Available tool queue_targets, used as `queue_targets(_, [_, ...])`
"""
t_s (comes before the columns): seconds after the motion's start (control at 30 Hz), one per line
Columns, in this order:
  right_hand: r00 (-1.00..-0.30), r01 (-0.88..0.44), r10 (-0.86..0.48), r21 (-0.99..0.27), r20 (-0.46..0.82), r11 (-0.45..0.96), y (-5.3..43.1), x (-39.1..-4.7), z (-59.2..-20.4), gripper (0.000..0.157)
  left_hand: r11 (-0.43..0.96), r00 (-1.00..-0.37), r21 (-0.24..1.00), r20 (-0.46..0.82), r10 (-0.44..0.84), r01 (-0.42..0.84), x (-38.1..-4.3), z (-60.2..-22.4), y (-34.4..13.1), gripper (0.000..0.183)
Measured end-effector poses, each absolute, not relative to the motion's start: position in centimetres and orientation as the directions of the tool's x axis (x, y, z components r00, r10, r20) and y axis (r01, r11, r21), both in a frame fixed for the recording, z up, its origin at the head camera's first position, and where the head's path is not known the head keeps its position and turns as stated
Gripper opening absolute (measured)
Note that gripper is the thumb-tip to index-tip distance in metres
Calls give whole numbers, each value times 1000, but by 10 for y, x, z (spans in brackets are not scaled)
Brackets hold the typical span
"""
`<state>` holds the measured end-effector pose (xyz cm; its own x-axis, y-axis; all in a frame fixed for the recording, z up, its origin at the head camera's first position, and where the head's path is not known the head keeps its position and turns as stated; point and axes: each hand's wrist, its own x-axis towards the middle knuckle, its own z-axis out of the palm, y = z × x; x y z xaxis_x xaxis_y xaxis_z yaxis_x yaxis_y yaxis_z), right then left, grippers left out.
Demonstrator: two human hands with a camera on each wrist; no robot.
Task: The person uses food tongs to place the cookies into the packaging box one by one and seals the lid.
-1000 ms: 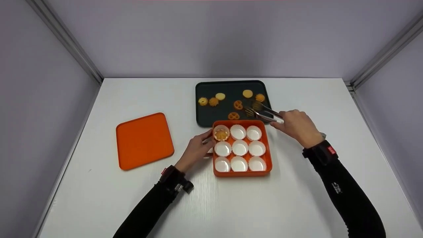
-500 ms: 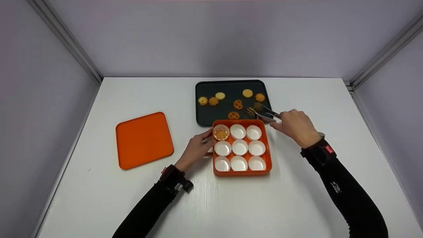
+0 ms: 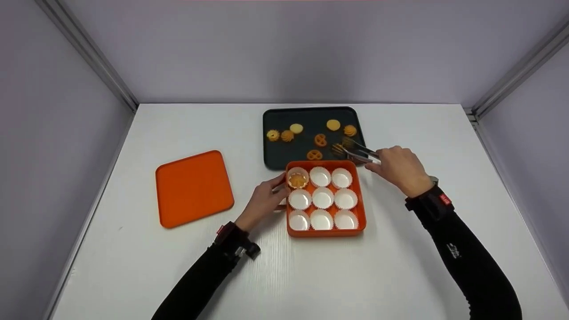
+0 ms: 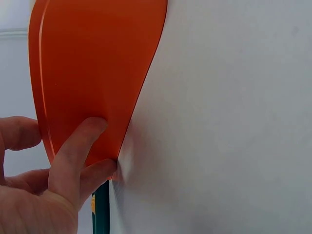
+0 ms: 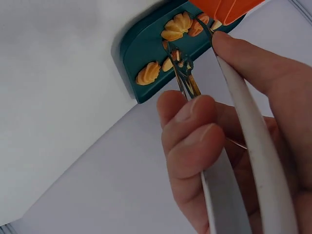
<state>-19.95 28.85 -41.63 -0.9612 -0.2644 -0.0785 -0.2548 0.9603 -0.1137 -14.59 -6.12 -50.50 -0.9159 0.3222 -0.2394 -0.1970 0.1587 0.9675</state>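
Note:
My left hand (image 3: 263, 201) lies at the left side of an orange box (image 3: 326, 233), its fingers (image 4: 73, 151) pressing on the outer wall. Rows of white paper cups (image 3: 322, 198) fill the box. The back-left cup has a golden cookie (image 3: 297, 180) in it. With its fingers curled round them, my right hand (image 3: 402, 171) holds a pair of tongs (image 5: 258, 161) over the front-right part of a dark green tray (image 3: 284, 153). In the right wrist view, the tong tips stand on either side of a ridged cookie (image 5: 176, 27); whether they squeeze it I cannot tell.
Pretzel-shaped cookies (image 3: 314, 154), pale round cookies (image 3: 333, 125) and swirled cookies (image 3: 287, 136) lie on the tray behind the box. An orange lid (image 3: 194, 189) lies flat at the left of the white table (image 3: 191, 129). Walls stand at the back and sides.
The tongs in my right hand have shifted slightly around the ridged cookies, and their tips stand a little differently. My left hand and the box have stayed in place.

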Motion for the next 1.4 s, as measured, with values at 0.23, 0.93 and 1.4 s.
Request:
queue_targets(0.23, [-962, -263, -271, -141, -41, 954, 301, -200, -415, 35, 149, -914, 969, -235, 330, -196, -145, -505, -62, 60])
queue_targets(0.93, [-952, -305, -299, -163, 61, 938, 315, -187, -402, 33, 168, -917, 966, -240, 318, -195, -145, -504, -62, 60])
queue_targets(1.4, [-925, -371, -351, -147, 143, 917, 301, -166, -392, 39, 185, -918, 964, -241, 315, -190, -147, -504, -60, 61])
